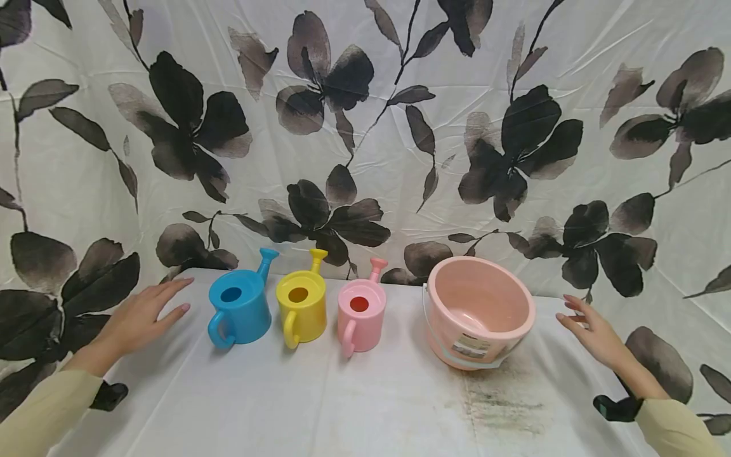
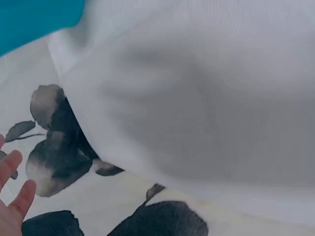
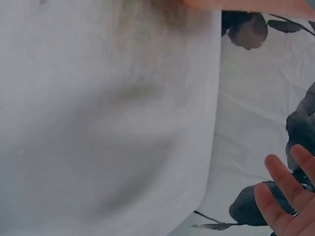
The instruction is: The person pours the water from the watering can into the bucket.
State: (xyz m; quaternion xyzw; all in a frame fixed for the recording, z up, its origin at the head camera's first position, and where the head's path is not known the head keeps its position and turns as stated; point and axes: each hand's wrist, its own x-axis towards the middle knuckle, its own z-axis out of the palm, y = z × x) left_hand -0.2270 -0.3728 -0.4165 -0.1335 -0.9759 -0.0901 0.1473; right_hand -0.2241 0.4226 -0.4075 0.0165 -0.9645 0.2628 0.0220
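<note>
Three toy watering cans stand in a row on the table: a blue watering can (image 1: 242, 317), a yellow watering can (image 1: 305, 314) and a pink watering can (image 1: 368, 324). Their spouts point to the back and their handles face me. To their right stands a pink bucket (image 1: 451, 330), its white handle hanging down in front. My left hand (image 1: 139, 320) hovers left of the blue can, fingers extended and touching nothing. Beyond the bucket's right side, my right hand (image 1: 596, 336) is held in the air with loosely bent fingers and nothing in them.
The white table (image 1: 274, 406) has a dark stain (image 1: 508, 406) in front of the bucket. A floral-patterned sheet (image 1: 411, 178) hangs behind the table and shows beyond its left and right edges. A label (image 1: 471, 346) is stuck on the bucket's front.
</note>
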